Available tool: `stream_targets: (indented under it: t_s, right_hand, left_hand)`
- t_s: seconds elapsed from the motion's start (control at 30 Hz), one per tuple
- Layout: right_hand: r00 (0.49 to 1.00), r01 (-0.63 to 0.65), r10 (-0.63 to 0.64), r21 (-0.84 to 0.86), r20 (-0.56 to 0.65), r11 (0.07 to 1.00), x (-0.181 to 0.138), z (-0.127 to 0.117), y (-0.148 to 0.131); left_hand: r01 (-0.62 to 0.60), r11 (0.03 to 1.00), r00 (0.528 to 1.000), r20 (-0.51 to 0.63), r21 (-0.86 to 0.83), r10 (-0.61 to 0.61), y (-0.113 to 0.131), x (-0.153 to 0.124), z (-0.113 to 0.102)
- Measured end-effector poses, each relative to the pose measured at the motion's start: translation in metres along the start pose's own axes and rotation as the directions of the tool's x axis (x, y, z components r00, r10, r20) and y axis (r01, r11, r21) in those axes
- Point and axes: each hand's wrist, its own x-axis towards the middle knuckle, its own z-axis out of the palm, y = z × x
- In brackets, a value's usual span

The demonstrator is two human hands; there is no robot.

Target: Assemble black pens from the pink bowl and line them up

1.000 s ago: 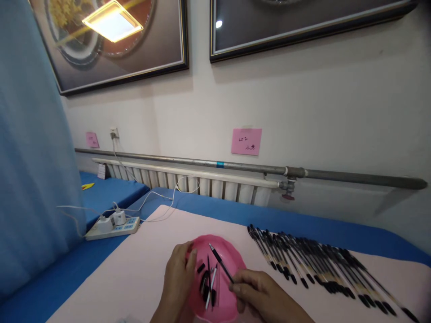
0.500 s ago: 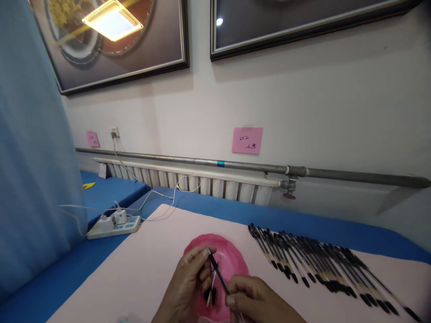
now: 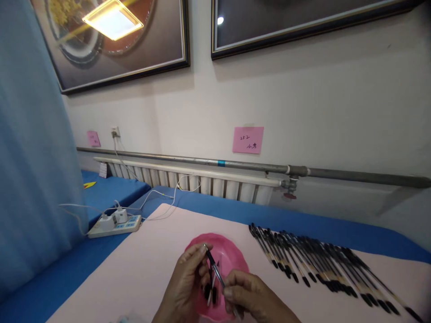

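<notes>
Over a pink dish (image 3: 232,258) both of my hands hold one thin black pen (image 3: 213,265). My left hand (image 3: 186,287) pinches the pen's far tip between thumb and fingers. Closed round the near end of the same pen is my right hand (image 3: 251,298). A few loose black and white pen parts (image 3: 211,291) lie in the dish under my hands, partly hidden.
A long row of several black pens (image 3: 319,262) lies on the pale pink mat (image 3: 148,264) to the right. A white power strip with plugs (image 3: 114,223) sits on the blue cloth at left. A radiator and pipe run along the wall behind.
My left hand rose from the dish's rim and took hold of the pen's far tip. My right hand drew slightly closer with the pen.
</notes>
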Motion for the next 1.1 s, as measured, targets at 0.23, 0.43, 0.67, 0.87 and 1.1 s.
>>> stream_targets:
  t_s: [0.23,0.43,0.67,0.87,1.1]
  right_hand:
    - [0.982,-0.157,0.131,0.197,0.137,0.968,0.0039,0.0004,0.0029]
    - [0.996,-0.020,0.036,0.206,-0.075,0.978,0.0036,0.0031,0.0041]
    - [0.993,-0.117,0.112,0.204,0.036,0.972,0.0043,0.0046,0.0021]
    - [0.982,-0.184,0.185,0.328,0.029,0.927,0.0057,0.0040,0.0035]
    - [0.993,-0.078,0.089,0.124,-0.082,0.989,0.0051,0.0023,0.0046]
  left_hand:
    - [0.010,0.999,0.999,0.031,0.031,-0.011,0.0002,-0.0015,0.0013]
    - [0.000,1.000,1.000,0.022,0.014,-0.001,0.0011,-0.0018,0.0014]
    - [0.003,1.000,1.000,0.019,0.011,-0.004,0.0009,-0.0004,0.0022]
    - [0.012,1.000,1.000,0.011,0.016,-0.012,-0.0004,-0.0014,0.0030]
    - [-0.003,1.000,1.000,-0.008,0.010,0.003,-0.0021,-0.0014,0.0023]
